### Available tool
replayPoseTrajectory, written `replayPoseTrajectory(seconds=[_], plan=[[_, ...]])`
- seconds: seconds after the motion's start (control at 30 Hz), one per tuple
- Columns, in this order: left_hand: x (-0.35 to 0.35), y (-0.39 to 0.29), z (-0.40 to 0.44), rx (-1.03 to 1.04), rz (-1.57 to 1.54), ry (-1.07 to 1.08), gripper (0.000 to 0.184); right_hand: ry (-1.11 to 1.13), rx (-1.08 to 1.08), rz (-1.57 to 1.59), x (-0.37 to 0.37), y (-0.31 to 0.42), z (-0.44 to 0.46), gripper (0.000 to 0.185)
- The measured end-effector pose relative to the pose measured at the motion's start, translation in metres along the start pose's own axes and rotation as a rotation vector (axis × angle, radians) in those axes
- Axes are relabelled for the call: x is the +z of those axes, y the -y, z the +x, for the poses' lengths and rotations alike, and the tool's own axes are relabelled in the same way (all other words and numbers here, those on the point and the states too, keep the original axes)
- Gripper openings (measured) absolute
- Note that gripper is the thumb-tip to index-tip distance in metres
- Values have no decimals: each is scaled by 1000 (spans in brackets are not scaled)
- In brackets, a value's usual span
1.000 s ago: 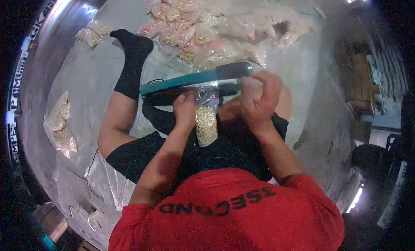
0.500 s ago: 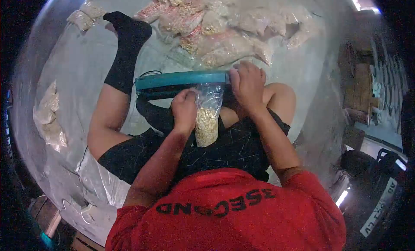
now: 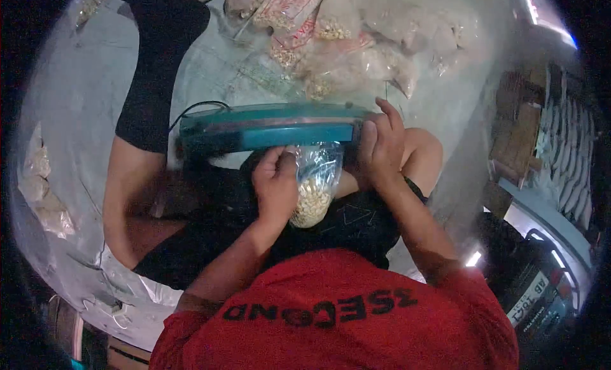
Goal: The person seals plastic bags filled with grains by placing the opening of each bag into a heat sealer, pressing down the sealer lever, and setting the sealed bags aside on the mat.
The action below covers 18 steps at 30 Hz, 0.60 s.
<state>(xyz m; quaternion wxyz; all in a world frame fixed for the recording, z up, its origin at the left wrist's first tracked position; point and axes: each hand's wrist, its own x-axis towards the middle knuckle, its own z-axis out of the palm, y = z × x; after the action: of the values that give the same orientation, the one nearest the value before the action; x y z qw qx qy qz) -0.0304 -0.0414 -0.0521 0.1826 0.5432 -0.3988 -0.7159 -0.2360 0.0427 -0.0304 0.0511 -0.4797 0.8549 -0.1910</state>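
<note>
A clear plastic bag (image 3: pixel 312 201) of pale, nut-like pieces hangs in front of the teal bag sealer (image 3: pixel 296 134), its upper end against the sealer's front. My left hand (image 3: pixel 275 182) is closed, pinching the bag's upper left edge between thumb and fingers. At the sealer's right end, my right hand (image 3: pixel 385 144) has its thumb on the near side and its fingers partly curled, with one finger raised. What lies under those fingers is partly hidden. The bag's lower part leans toward my lap.
Several filled clear bags (image 3: pixel 337 67), some with red print, lie beyond the sealer. More bags (image 3: pixel 48 204) lie at the left. A black cord (image 3: pixel 197 106) leaves the sealer's left end. My sock-covered foot (image 3: pixel 172 20) stretches out at upper left.
The view has shifted closer to the sealer. Its blue front face now shows below the teal top. The bag's bottom tilts more, and one finger of my right hand has lifted.
</note>
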Motion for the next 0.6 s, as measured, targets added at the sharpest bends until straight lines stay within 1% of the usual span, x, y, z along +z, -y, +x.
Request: replayPoseTrajectory(seconds=[0.07, 0.1, 0.17, 0.27, 0.33, 0.47, 0.53, 0.6], plan=[[-2, 2, 2, -27, -56, 1, 20, -9, -31, 3, 2, -1, 0, 29], [-4, 4, 2, -20, -63, 38, 20, 1, -29, 0, 4, 0, 0, 29], [-5, 7, 4, -21, -73, 71, 20, -52, 19, 56, 6, 3, 0, 34], [-4, 11, 4, -7, -169, 72, 20, -21, 21, 40, 4, 3, 1, 37], [-6, 12, 4, -35, -112, 84, 19, -23, -3, 25, 3, 2, 2, 36], [-5, -1, 1, 21, -35, 77, 20, -12, -46, -22, 4, -5, -2, 33], [-3, -11, -2, 33, 70, 28, 19, -57, -49, -27, 2, 1, -2, 32], [-1, -12, -4, 47, 61, 9, 19, -104, -54, -29, 1, 5, -2, 30]])
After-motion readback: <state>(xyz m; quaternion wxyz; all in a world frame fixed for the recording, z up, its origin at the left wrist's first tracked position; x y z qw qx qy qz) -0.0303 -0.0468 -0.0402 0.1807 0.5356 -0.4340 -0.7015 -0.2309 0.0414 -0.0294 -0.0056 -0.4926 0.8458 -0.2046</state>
